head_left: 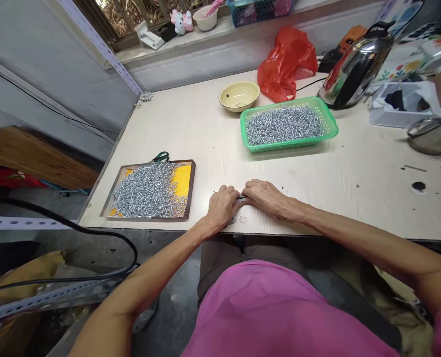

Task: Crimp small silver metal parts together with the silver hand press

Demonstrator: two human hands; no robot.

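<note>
My left hand and my right hand meet near the table's front edge, fingertips almost touching. The fingers of both are curled and pinched together. Between them shows a small dark piece, too small and too covered to name. To the left lies a shallow tray with a yellow bottom, heaped with small shiny metal pieces that look like springs or screws. Beyond my right hand, a green plastic basket holds more small silvery pieces.
Green-handled scissors lie behind the tray. At the back are a cream enamel bowl, a red plastic bag and a steel kettle. A white box and a glass jug stand far right.
</note>
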